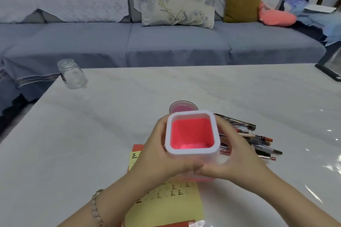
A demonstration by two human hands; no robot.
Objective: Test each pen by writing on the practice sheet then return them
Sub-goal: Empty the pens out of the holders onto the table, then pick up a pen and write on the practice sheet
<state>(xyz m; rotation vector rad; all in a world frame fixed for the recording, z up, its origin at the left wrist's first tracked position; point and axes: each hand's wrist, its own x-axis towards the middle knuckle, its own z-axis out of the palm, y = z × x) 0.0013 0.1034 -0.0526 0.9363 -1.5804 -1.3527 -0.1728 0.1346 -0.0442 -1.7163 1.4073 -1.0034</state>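
Note:
Both hands hold a square pen holder (191, 134) with a white rim and a pink inside, lifted above the table; it looks empty. My left hand (158, 151) grips its left side and my right hand (234, 155) its right side. Several pens (258, 140) lie in a loose pile on the table just right of the holder, partly hidden by my right hand. The yellow practice sheet (166, 206) with written characters lies below my hands, partly covered by them.
A round pink cup (182, 107) stands just behind the holder. A clear glass jar (72, 73) sits at the far left corner of the white marble table (92, 134). A sofa with cushions runs behind the table. A dark object (328, 72) lies at the far right edge.

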